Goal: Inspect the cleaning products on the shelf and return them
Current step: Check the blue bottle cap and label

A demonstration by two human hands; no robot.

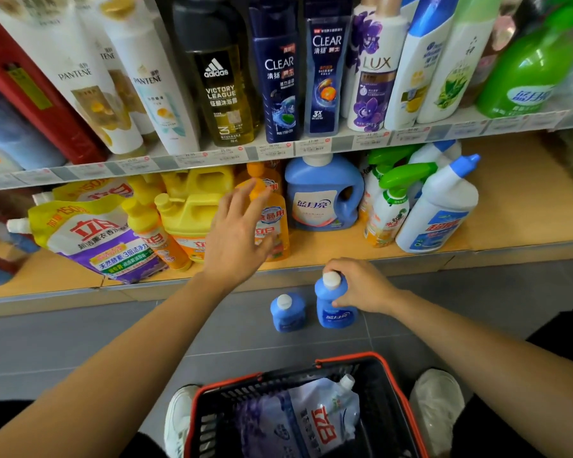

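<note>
A person's left hand [235,233], fingers spread open, reaches toward a tall orange plastic detergent bottle [280,246] just beyond its fingertips, while the right hand [361,287] grips a small blue white-capped plastic bottle [333,305] down by the floor [113,342], where a careless swing could topple the 1 twin bottle [286,312] just beside those fingers.

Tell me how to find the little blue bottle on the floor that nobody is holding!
Look at the grey floor between the bottom shelf and the black basket with the red rim. Two little blue bottles with white caps are side by side there. Yours is the left bottle, which no hand touches; the right hand grips the other bottle by its top.
</note>
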